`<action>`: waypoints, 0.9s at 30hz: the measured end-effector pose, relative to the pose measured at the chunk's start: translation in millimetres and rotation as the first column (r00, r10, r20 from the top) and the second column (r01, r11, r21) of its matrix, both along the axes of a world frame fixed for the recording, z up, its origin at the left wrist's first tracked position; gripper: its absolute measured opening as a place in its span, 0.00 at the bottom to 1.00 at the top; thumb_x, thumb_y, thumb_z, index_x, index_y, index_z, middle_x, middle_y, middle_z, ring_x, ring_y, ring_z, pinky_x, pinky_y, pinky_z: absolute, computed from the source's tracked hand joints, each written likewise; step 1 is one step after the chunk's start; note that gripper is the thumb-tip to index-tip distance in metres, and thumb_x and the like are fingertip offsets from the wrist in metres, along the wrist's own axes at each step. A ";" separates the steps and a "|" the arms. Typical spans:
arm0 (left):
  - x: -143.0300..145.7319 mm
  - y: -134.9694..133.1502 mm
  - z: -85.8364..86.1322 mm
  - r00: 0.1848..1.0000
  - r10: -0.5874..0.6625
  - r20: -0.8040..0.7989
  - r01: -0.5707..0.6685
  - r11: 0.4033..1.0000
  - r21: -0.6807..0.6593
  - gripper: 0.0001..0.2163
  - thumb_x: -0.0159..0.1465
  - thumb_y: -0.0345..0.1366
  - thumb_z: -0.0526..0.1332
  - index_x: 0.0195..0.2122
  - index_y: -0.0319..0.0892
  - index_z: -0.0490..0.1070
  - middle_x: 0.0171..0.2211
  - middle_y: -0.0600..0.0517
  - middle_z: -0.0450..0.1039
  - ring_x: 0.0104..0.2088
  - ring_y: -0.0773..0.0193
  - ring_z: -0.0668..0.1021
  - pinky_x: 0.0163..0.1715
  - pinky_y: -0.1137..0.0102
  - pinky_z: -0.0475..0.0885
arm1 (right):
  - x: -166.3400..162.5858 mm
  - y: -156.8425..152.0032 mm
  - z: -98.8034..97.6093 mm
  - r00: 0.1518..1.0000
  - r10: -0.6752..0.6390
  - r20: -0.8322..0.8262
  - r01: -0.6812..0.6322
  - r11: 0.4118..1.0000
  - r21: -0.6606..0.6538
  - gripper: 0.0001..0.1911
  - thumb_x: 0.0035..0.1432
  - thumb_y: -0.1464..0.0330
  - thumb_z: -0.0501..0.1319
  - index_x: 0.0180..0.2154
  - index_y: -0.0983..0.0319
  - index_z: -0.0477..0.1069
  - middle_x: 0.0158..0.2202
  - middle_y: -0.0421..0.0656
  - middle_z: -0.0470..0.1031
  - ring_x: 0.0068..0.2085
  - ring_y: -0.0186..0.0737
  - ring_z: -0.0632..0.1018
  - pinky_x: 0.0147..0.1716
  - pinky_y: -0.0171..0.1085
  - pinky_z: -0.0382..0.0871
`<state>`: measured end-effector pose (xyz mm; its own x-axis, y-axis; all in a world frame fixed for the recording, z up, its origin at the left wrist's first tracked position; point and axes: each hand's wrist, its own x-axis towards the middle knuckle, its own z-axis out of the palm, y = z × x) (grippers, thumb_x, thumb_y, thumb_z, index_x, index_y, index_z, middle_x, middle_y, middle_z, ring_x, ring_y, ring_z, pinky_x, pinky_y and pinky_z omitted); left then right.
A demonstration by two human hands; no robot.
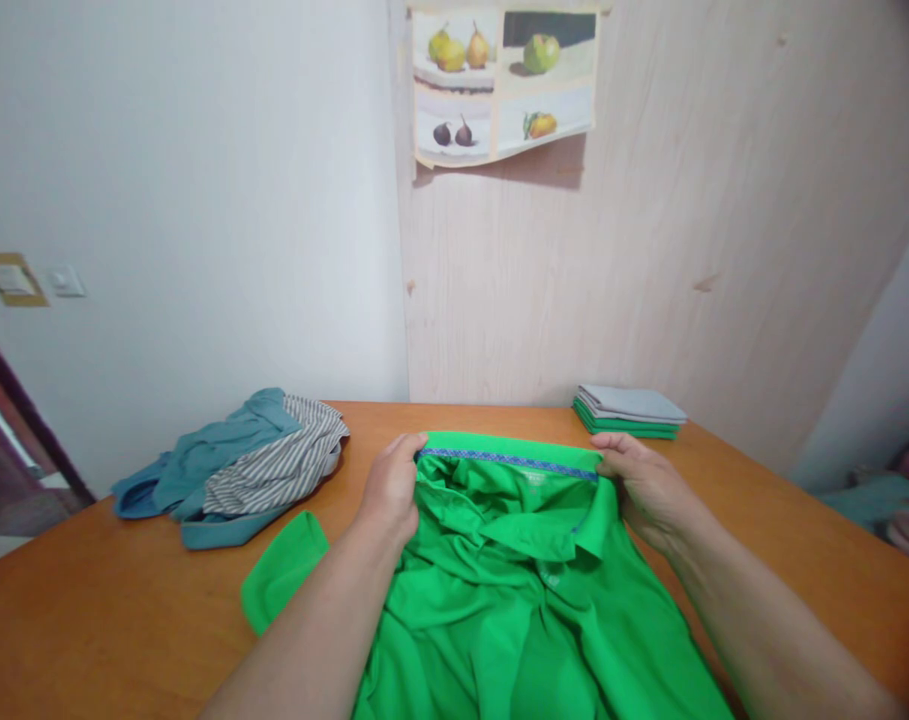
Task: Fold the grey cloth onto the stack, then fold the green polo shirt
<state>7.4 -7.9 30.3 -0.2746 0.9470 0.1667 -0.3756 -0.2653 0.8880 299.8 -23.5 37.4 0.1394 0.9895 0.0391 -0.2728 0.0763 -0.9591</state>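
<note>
A bright green polo shirt (499,610) lies loosely bunched over the near part of the table, its collar raised and stretched between my hands. My left hand (395,490) pinches the collar's left end, and my right hand (641,482) grips its right end. A blue patterned tape runs along the inside of the neck. Pale print shows inside the collar and on the cloth below it, too blurred to read. One green sleeve sticks out to the left, beyond my left forearm. The shirt's lower part runs out of view at the bottom.
On the left of the wooden table (124,620) lies a crumpled heap of teal and striped clothes (251,460). A neat stack of folded grey and green clothes (629,411) sits at the far right. The wall behind carries a fruit picture sheet (499,90).
</note>
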 end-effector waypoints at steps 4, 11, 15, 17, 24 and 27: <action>-0.7 2.8 0.6 0.998 0.023 0.063 -0.021 0.999 -0.025 0.11 0.50 0.40 0.67 0.28 0.38 0.72 0.23 0.56 0.73 0.25 0.65 0.75 0.30 0.71 0.69 | 0.4 -1.2 2.0 1.000 0.013 -0.019 -0.013 1.000 0.006 0.23 0.38 0.74 0.65 0.40 0.56 0.68 0.23 0.33 0.69 0.22 0.34 0.69 0.19 0.33 0.59; 1.9 -1.0 6.3 0.978 0.000 0.209 0.025 0.993 -0.116 0.08 0.47 0.35 0.68 0.27 0.39 0.72 0.22 0.57 0.74 0.23 0.66 0.77 0.29 0.71 0.71 | -4.3 -5.1 5.0 0.999 0.009 -0.043 -0.010 1.000 -0.008 0.22 0.38 0.75 0.66 0.39 0.56 0.69 0.22 0.33 0.69 0.22 0.34 0.70 0.20 0.33 0.61; 3.1 -2.9 8.9 0.967 -0.006 0.254 0.054 0.982 -0.183 0.07 0.48 0.33 0.67 0.26 0.39 0.71 0.20 0.57 0.74 0.22 0.64 0.77 0.27 0.71 0.71 | -5.5 -6.6 6.1 0.997 0.015 -0.074 -0.016 1.000 -0.013 0.22 0.37 0.75 0.67 0.38 0.56 0.69 0.22 0.34 0.71 0.22 0.35 0.71 0.20 0.33 0.62; 3.5 -3.3 10.2 0.963 -0.004 0.268 0.064 0.974 -0.215 0.06 0.48 0.32 0.67 0.26 0.39 0.71 0.20 0.56 0.74 0.21 0.64 0.77 0.26 0.70 0.72 | -5.9 -7.6 7.2 0.996 0.018 -0.089 -0.020 1.000 -0.014 0.22 0.37 0.75 0.67 0.39 0.56 0.69 0.23 0.34 0.71 0.23 0.35 0.71 0.20 0.33 0.63; 6.3 -7.2 17.5 0.952 -0.006 0.307 0.087 0.964 -0.250 0.04 0.49 0.30 0.65 0.26 0.38 0.71 0.20 0.55 0.75 0.20 0.63 0.78 0.25 0.70 0.73 | -7.2 -9.3 10.1 0.993 0.034 -0.116 -0.035 0.999 -0.012 0.22 0.37 0.76 0.66 0.39 0.58 0.70 0.24 0.35 0.73 0.23 0.35 0.72 0.21 0.33 0.65; 7.4 -8.8 19.8 0.948 0.004 0.319 0.078 0.967 -0.243 0.04 0.49 0.29 0.65 0.25 0.39 0.71 0.20 0.55 0.75 0.20 0.63 0.78 0.25 0.70 0.73 | -7.0 -9.0 9.7 0.991 0.040 -0.126 -0.042 0.999 -0.013 0.22 0.37 0.76 0.66 0.38 0.58 0.70 0.24 0.35 0.73 0.23 0.34 0.72 0.21 0.32 0.64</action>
<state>14.8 -16.7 50.2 -0.2381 0.9571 -0.1652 -0.6514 -0.0312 0.7581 292.8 -32.6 47.2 0.1016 0.9948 0.0084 -0.3936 0.0480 -0.9180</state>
